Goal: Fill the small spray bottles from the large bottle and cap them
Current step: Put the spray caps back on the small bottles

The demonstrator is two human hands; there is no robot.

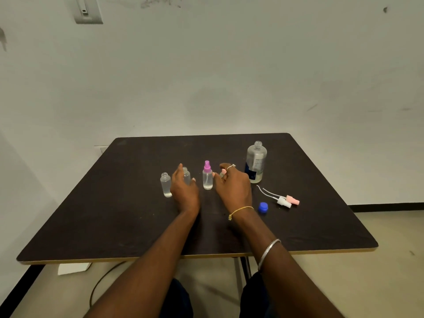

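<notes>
A small spray bottle (207, 179) with a purple spray cap stands mid-table, holding a little clear liquid. My left hand (184, 191) is just left of it, fingers apart, in front of an uncapped small bottle (187, 175). Another uncapped small bottle (166, 184) stands further left. My right hand (232, 187) is just right of the capped bottle, fingers loosely curved, and hides most of a further small bottle (222, 173). The large clear bottle (255, 162) stands uncapped behind my right hand. I cannot tell whether either hand touches a bottle.
A white spray cap (283, 201) and a pink spray cap (293, 199) lie side by side right of my right wrist, tubes pointing left. The blue lid (263, 207) lies near them. The dark table (114, 226) stands against a white wall.
</notes>
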